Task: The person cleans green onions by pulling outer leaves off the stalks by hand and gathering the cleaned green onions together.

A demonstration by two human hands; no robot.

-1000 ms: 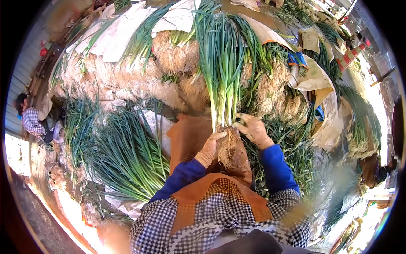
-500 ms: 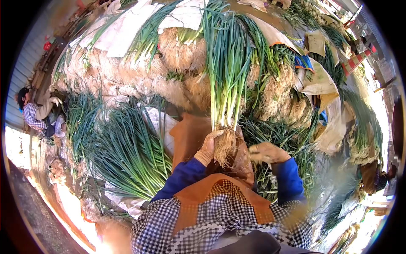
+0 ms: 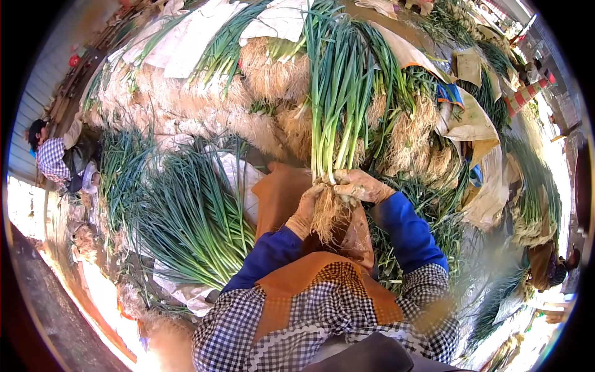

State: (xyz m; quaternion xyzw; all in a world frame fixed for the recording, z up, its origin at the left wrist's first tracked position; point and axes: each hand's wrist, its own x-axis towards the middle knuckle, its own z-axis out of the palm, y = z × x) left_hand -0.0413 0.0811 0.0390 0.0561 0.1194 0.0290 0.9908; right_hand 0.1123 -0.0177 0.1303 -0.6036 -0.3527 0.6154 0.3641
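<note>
A bunch of green onions [image 3: 338, 124] lies in front of me with its leaves pointing away and its pale, shaggy roots toward my lap. My left hand [image 3: 304, 211] is closed around the root end from the left side. From the right, my right hand [image 3: 362, 186] grips the base of the stalks, just above the roots. Its fingertips are partly hidden among the stalks. Under the roots is the brown apron [image 3: 276, 198] over my lap. A large pile of green onions [image 3: 192, 217] rests to my left, its white ends close to my left sleeve.
Stacked onions with roots facing me [image 3: 186, 99] form a long row ahead, partly under white cloths [image 3: 186, 40]. Loose leaves [image 3: 409, 217] litter the ground at my right. Tan sacking [image 3: 483, 192] lies beyond them. Another person [image 3: 56, 155] sits at far left.
My right hand has moved left from beside the bunch onto the base of its stalks. My left hand stays on the root end. The person at far left has shifted an arm.
</note>
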